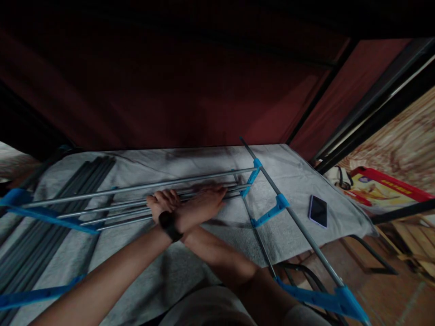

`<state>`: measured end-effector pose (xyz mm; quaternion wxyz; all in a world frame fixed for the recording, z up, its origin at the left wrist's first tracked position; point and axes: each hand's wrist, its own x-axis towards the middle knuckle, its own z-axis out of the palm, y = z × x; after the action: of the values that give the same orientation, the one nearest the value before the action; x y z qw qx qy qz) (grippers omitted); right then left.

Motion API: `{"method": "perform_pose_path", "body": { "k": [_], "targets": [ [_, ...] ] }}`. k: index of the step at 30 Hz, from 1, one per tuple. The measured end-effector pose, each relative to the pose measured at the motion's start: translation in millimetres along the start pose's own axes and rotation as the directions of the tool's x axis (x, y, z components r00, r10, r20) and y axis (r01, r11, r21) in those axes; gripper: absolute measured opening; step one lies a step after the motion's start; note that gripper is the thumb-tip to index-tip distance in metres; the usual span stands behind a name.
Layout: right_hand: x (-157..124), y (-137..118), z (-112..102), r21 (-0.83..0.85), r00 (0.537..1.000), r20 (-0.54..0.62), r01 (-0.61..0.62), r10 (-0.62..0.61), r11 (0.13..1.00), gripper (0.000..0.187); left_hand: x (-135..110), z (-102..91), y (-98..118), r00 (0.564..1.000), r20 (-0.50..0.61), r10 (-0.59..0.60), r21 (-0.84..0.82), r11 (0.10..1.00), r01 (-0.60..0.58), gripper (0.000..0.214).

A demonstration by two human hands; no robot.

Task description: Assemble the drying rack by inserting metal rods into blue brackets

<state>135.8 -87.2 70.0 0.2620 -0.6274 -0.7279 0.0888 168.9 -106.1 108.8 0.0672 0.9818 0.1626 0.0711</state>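
A folding drying rack (190,181) of grey metal rods and blue plastic joints lies on a white cloth (190,267). My forearms cross over it. My left hand (204,203), with a black watch on its wrist, lies flat and open on the rods, fingers pointing right toward a blue joint (251,177). My right hand (163,201) sits just left of it, with its fingers curled round the rods.
A dark phone (317,210) lies on the cloth at the right. A bundle of dark grey rods (50,217) lies at the left. The rack's side rail with blue brackets (272,212) runs toward the near right. A red-edged box (384,188) stands beyond the cloth's right edge.
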Motion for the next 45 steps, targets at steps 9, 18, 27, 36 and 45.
{"method": "perform_pose_path", "body": {
  "k": [9,18,27,36,45],
  "targets": [
    [8.7,7.7,27.5,-0.143,0.995,-0.091,0.018,-0.032,0.989,0.016,118.5,45.5,23.9,0.986,0.169,0.003,-0.167,0.986,0.026,0.027],
    [-23.9,21.3,19.7,-0.168,0.910,-0.289,0.258,-0.298,0.951,0.034,120.1,40.5,39.1,0.982,0.142,-0.127,-0.141,0.979,0.147,0.034],
    [-144.1,141.3,20.7,0.180,0.849,-0.481,-0.148,0.218,0.973,0.029,123.5,39.4,45.3,0.983,0.080,-0.163,-0.129,0.977,0.172,0.036],
    [-135.7,220.2,-60.6,0.413,0.449,-0.713,-0.351,0.538,0.840,0.046,119.5,30.0,44.7,0.988,0.121,-0.100,-0.059,0.992,0.108,0.038],
    [-121.5,219.2,-85.1,0.420,0.521,-0.594,-0.450,0.614,0.788,0.031,124.5,33.2,42.0,0.990,0.118,-0.073,-0.073,0.994,0.082,0.042]
  ]
}}
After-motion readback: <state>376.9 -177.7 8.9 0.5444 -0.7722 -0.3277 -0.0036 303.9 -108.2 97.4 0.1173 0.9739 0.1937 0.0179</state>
